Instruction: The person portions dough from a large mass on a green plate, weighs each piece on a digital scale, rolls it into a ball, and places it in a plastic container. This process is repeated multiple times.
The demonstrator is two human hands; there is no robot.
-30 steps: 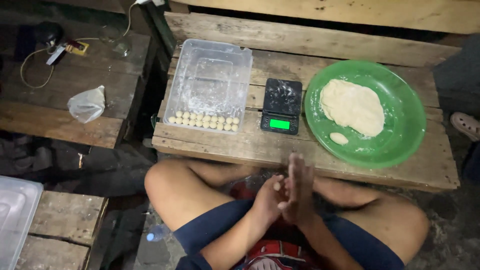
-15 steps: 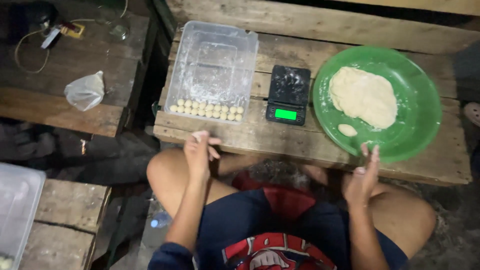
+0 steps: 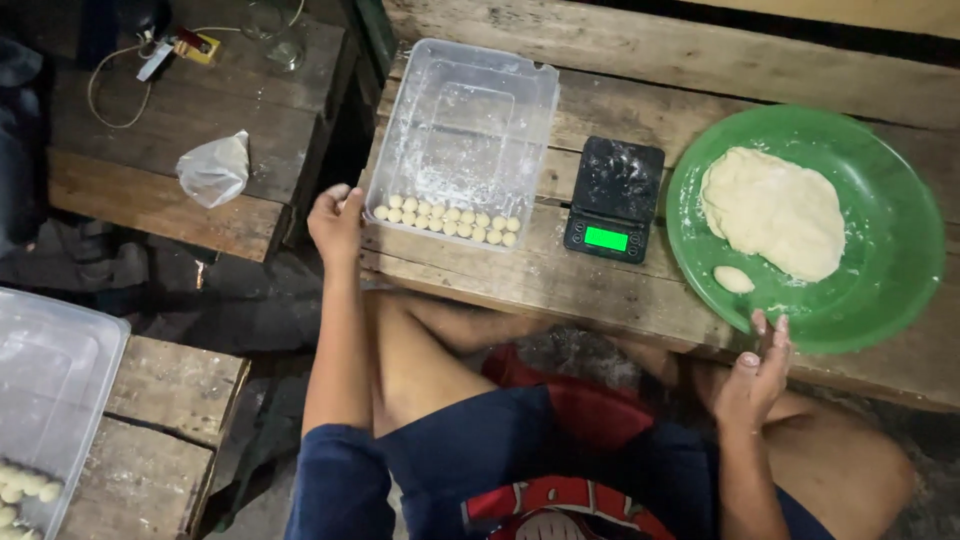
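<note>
Head camera looks straight down on a wooden plank worktop (image 3: 620, 290) that runs from left to right, its right end cut off by the frame edge. On it, at the right, sits a round green plate (image 3: 890, 230) holding a flattened sheet of pale dough (image 3: 775, 210) and, just beside that sheet toward the near rim, one small oval dough piece (image 3: 733, 279). At the worktop's left end lies a clear rectangular plastic tray (image 3: 465, 130), its long axis running away from the person, tilted slightly so the far end leans right; its floor is dusted with flour. Small dough balls (image 3: 445, 218) line the tray's near short wall in about two rows; their exact count is hard to make out. Between tray and plate sits a small black digital scale (image 3: 613, 198), its lit green display facing the person.

The left hand (image 3: 335, 222) rests at the tray's near left corner, fingers curled against the wall; whether this grip clamps the rim or only touches it cannot be told. The right hand (image 3: 752, 375) hovers at the near edge of the plate with fingers spread and pinching nothing, slightly blurred.

A second clear tray (image 3: 50, 390) with a few balls is cut off at the lower left.
</note>
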